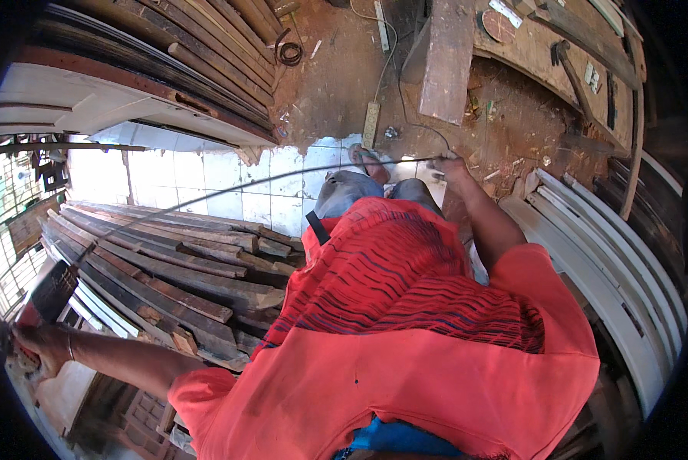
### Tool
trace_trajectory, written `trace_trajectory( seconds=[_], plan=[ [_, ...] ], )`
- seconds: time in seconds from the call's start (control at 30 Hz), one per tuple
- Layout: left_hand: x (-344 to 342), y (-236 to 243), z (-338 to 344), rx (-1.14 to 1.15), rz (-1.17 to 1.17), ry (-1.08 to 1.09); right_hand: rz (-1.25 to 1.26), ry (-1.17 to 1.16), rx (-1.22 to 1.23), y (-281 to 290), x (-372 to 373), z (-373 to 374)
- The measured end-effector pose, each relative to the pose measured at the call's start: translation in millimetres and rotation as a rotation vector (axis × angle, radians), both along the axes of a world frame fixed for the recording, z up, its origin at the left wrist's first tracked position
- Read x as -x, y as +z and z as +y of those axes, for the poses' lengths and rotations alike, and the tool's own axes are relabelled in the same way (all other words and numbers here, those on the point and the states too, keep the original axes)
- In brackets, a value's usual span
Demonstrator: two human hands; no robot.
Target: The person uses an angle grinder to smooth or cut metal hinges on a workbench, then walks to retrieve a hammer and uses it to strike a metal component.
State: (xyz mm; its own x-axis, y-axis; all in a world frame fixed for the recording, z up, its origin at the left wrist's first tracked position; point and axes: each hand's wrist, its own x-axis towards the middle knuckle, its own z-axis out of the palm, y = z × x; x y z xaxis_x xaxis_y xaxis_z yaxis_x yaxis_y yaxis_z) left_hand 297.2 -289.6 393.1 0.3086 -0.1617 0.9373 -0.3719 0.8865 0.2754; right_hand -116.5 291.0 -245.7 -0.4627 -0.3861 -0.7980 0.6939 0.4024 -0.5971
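Observation:
Out at the far left, my left hand (46, 346) is closed round a red and black corded power tool (55, 291). The hand and the picture's rim hide part of the tool, so its exact kind cannot be made out. From its black end a dark power cord (267, 182) stretches across in front of my body. On the right, my right hand (453, 166) grips this cord, and more of it trails away over the floor beyond. A power strip (371, 125) lies on the floor ahead of my feet, with a cable running from its far end.
Long timber pieces (183, 257) are piled at my left. White boards (597, 261) lean at my right. A wooden workbench (589, 77) with a hammer (570, 73) stands far right, beside a loose plank (446, 61). More stacked timber (221, 54) lies far left. White tiles (275, 199) meet brown, littered floor.

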Motion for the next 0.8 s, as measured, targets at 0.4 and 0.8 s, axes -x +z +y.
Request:
trace_trajectory(
  seconds=[0.4,0.8],
  plan=[
    [-20,-181,107,-0.631,-0.124,-0.110,0.442,0.365,-0.654,-144,-101,115],
    [74,-565,159,-1.445,0.141,-0.602,0.203,1.460,-0.981,-188,-16,121]
  ],
)
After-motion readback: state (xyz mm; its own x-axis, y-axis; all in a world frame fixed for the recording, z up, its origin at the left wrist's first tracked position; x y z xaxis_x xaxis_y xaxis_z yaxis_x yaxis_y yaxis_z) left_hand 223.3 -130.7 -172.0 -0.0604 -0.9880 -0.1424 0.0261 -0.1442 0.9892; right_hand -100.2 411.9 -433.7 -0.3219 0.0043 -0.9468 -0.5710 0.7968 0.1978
